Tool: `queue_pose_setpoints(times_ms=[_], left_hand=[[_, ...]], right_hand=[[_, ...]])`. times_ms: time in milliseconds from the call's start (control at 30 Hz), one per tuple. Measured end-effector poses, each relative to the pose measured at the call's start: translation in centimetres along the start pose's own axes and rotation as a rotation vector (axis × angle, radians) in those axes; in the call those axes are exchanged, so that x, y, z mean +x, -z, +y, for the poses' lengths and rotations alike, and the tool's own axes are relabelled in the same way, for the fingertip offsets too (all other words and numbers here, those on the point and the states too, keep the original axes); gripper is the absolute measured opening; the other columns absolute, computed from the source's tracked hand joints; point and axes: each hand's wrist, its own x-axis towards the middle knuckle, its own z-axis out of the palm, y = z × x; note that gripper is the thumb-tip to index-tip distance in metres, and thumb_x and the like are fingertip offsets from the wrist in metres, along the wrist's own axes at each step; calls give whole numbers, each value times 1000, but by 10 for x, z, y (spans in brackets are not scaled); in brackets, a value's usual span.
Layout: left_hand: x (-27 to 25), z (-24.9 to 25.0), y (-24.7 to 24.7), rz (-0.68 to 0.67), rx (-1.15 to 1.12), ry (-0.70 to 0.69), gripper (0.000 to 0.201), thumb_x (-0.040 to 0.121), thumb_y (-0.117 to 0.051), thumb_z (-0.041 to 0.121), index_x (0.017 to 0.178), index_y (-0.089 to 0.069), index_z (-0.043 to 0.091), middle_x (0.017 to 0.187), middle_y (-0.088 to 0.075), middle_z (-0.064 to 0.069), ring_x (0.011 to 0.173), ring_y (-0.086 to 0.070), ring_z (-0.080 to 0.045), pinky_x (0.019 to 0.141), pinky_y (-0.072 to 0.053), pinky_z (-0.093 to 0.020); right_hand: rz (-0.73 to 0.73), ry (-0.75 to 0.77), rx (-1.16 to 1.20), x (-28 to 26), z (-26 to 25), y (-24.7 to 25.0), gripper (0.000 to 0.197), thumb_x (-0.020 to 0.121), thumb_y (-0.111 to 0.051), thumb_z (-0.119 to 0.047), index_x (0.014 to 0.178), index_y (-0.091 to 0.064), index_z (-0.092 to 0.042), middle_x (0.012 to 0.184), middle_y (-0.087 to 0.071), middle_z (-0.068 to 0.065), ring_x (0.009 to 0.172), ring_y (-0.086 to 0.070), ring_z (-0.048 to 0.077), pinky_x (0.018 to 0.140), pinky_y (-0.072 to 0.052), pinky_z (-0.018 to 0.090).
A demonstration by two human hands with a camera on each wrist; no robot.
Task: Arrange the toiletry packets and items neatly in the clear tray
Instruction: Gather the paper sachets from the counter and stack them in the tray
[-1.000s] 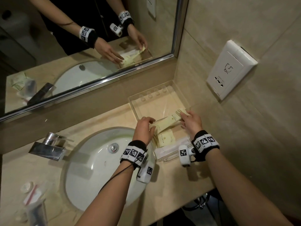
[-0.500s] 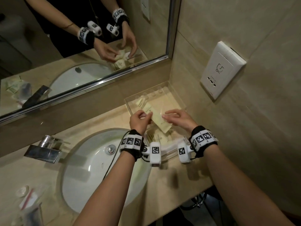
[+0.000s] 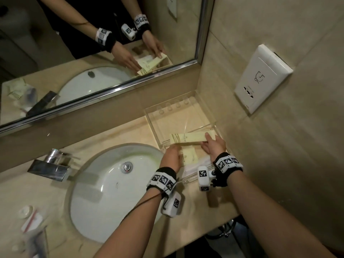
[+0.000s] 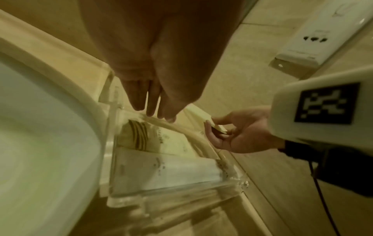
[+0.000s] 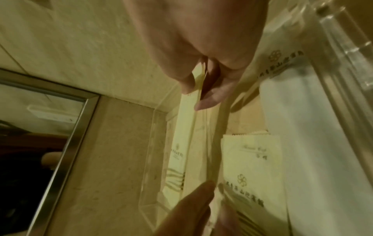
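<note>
Several cream paper toiletry packets already lie in the clear acrylic tray (image 3: 202, 116), which sits on the beige stone counter in the corner beside the white oval sink (image 3: 104, 192). The right hand (image 3: 214, 147) pinches one end of a long cream packet with olive stripes (image 3: 189, 137), holding it over the tray's middle. The left hand (image 3: 172, 155) has its fingers straight, resting on the packets below; it grips nothing. A squarer cream packet (image 3: 188, 158) and a white wrapped item (image 3: 195, 167) fill the near end. By my reckoning the job is well along: this long packet needs laying flat, and the small sachets (image 3: 29, 218) left of the sink may yet need bringing over.
</note>
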Motion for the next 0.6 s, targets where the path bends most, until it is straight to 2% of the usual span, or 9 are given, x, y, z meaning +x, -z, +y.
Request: queue_pose_setpoints(times_ms=[100,200,267,333,400,467,533,567,600], left_hand=[[-4,-7,-9,-136,200,-28,40,94,-44,6,134,-45,5,138,-47,-13,127,-46,-29,105,-40,-38],[-5,-12,-9,-162,285,-42,36,92,-43,3,128,-47,2,130,-49,-14,117,-51,-30,96,-47,-41],[-6,-13,-7,-167,311,-55,30,92,-43,3,121,-50,1,124,-51,-14,111,-53,-30,92,-48,-39],[-5,-15,-5,-173,321,-53,28,91,-43,0,117,-52,0,122,-51,-15,111,-53,-31,91,-46,-37],[-3,-16,-2,-152,307,-32,27,90,-44,-3,115,-54,-2,121,-52,-16,110,-54,-31,91,-45,-36],[-2,-19,1,-104,280,-23,29,89,-43,-7,112,-58,-1,119,-55,-16,109,-56,-31,91,-46,-36],[-1,-22,2,-35,243,-30,28,89,-44,-8,108,-62,0,115,-57,-15,107,-57,-31,90,-47,-36],[-1,-23,2,5,226,-43,27,89,-45,-7,107,-64,1,114,-57,-15,106,-56,-31,90,-48,-36],[-1,-24,1,44,217,-55,27,90,-47,-6,108,-65,3,113,-57,-14,108,-55,-30,91,-48,-36]], right_hand=[[72,0,-74,9,0,-4,27,94,-63,-13,120,-61,-4,118,-67,18,101,-68,32,65,-59,26],[109,20,-193,16,-1,-5,37,95,-61,-16,131,-57,-5,123,-63,16,87,-69,26,46,-54,18],[141,27,-252,19,2,-5,45,96,-60,-16,138,-50,-6,131,-59,16,87,-69,26,50,-57,19],[148,6,-291,23,7,-6,49,96,-60,-15,142,-46,-7,136,-55,15,99,-67,29,60,-60,23],[110,-24,-346,26,10,-9,49,96,-60,-18,142,-46,-7,139,-54,15,102,-68,30,53,-56,19],[68,-7,-412,28,12,-15,51,97,-58,-20,145,-43,-8,139,-54,14,87,-70,22,48,-51,17],[24,28,-467,31,13,-20,50,99,-55,-19,145,-41,-7,134,-58,15,69,-65,14,43,-46,15],[8,47,-493,33,13,-21,47,99,-54,-17,143,-43,-6,130,-61,15,69,-66,14,45,-47,15],[10,69,-523,33,13,-22,43,99,-53,-16,139,-46,-6,126,-64,16,72,-67,16,53,-51,18]])
